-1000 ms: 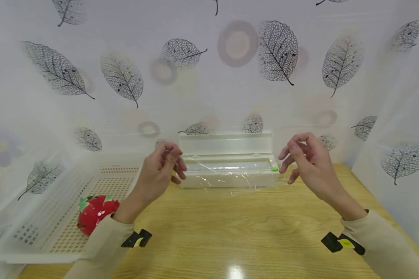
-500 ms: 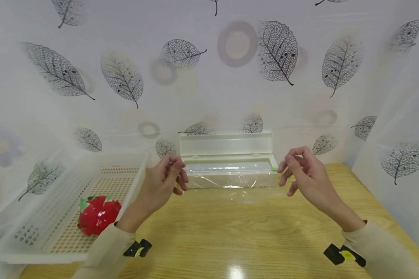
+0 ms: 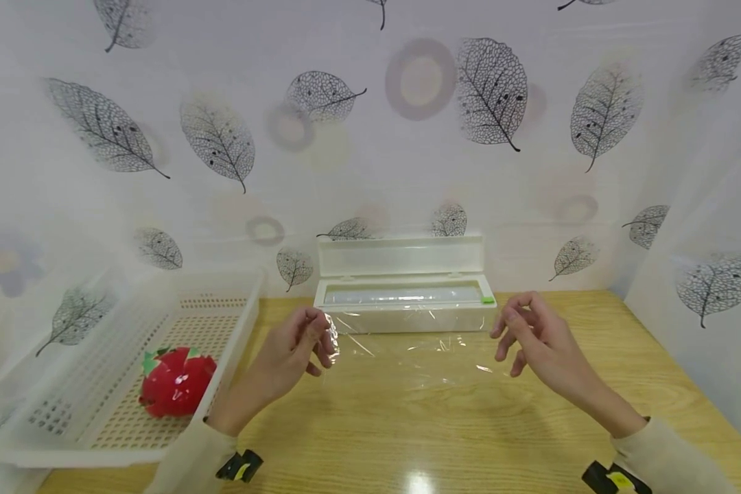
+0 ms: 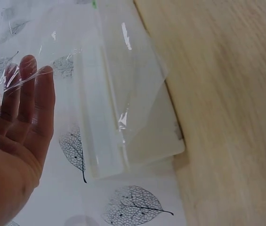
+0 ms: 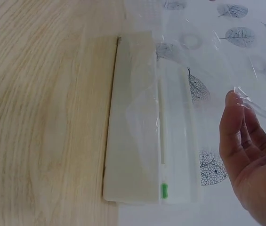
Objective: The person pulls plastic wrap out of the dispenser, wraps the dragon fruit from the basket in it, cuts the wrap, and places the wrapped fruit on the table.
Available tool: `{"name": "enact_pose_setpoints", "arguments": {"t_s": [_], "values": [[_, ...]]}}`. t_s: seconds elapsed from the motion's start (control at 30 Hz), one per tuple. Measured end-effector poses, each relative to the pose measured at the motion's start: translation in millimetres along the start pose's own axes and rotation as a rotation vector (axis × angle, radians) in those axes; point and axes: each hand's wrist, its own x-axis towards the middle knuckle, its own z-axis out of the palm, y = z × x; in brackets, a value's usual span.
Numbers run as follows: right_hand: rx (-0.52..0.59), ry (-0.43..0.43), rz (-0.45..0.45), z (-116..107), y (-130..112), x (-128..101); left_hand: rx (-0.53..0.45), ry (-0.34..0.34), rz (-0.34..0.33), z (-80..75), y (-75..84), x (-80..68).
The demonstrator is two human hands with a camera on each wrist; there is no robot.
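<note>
A clear sheet of plastic wrap [image 3: 407, 350] stretches between my two hands in front of a white cling film dispenser box [image 3: 407, 320]. My left hand [image 3: 293, 350] pinches the sheet's left corner between thumb and forefinger, its other fingers loosely spread. At the opposite corner my right hand [image 3: 534, 339] pinches the film in the same way. The dispenser's lid [image 3: 401, 256] stands raised, and a film roll [image 3: 401, 295] lies inside. A green slider [image 3: 488, 300] sits at the box's right end. In the right wrist view the film [image 5: 250, 106] gathers at the fingertips.
At the left stands a white perforated basket [image 3: 49, 453] holding a red dragon fruit [image 3: 178, 384] with green tips. Everything rests on a wooden table [image 3: 444, 425]. A leaf-patterned curtain [image 3: 358, 171] hangs close behind the dispenser and along both sides.
Both hands have moved down and toward me, drawing the plastic wrap out farther over the table. The dispenser and the basket have stayed put.
</note>
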Motion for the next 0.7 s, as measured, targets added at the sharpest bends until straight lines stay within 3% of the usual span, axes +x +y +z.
{"name": "enact_pose_setpoints", "arguments": {"t_s": [0.3,0.47,0.7], "values": [[0.031,-0.059,0.006,0,11,-9,-0.036,-0.037,0.008,4.3,-8.1,-8.3],[0.031,-0.138,-0.020,1,18,-16,0.003,-0.116,0.108,8.8,-16.3,-15.1],[-0.013,-0.246,-0.019,2,27,-26,0.089,-0.264,0.188,14.6,-24.9,-21.6]]}}
